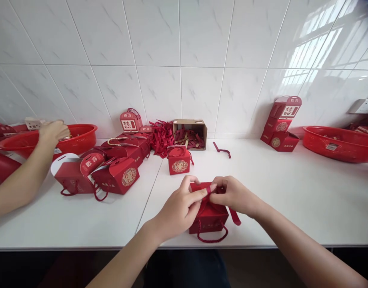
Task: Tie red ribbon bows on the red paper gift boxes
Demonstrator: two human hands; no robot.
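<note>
A red gift box point(209, 220) with a twisted rope handle stands near the table's front edge, its top partly hidden by my fingers. Over that top, my left hand point(184, 206) pinches a dark red ribbon point(235, 217), a strip of which crosses near its index fingertip. From the other side my right hand point(232, 196) closes its fingers on the same ribbon, whose loose end hangs down at the box's right. Just behind stands a smaller closed red gift box point(179, 161) with a gold emblem.
Several red gift boxes point(115, 176) crowd the left, near a red basin point(82, 138) and another person's hand point(54, 130). A cardboard box point(205, 134) of ribbon strips sits behind, beside a ribbon pile point(162, 136). Stacked boxes point(281, 127) and another basin point(337, 146) stand right.
</note>
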